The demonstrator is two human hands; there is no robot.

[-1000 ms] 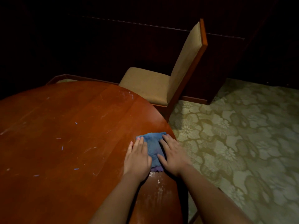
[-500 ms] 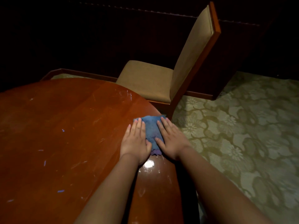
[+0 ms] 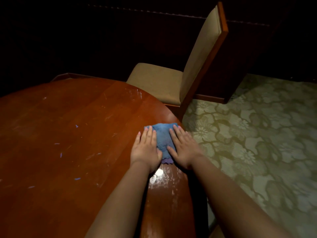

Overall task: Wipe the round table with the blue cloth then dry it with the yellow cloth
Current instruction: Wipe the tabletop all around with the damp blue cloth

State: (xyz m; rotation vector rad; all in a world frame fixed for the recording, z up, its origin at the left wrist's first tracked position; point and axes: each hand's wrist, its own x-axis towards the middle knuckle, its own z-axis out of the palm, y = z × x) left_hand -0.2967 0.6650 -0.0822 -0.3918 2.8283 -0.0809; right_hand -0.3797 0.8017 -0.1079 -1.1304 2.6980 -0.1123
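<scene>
In the head view, the crumpled blue wiping cloth (image 3: pixel 163 138) lies on the round, glossy reddish-brown wooden table (image 3: pixel 68 134), close to its right-hand rim. The left hand (image 3: pixel 145 150) and the right hand (image 3: pixel 184 148) both rest flat on the blue cloth, fingers straight and side by side, pressing it down rather than gripping it; only the middle strip of cloth shows between them. The step in hand looks like the wet wipe. To do it well, even pressure through both palms and overlapping passes would help, since pale streaks and small blue flecks are scattered across the table's left part, while a shiny damp patch sits just behind the wrists. The yellow cloth is not in view.

The rim curves just beside the right hand, so a push further right would carry the blue cloth off the edge. Open tabletop stretches to the left and ahead. A tan upholstered chair with a wooden frame (image 3: pixel 171 83) stands beyond the rim, on floral-patterned green flooring (image 3: pixel 257 134).
</scene>
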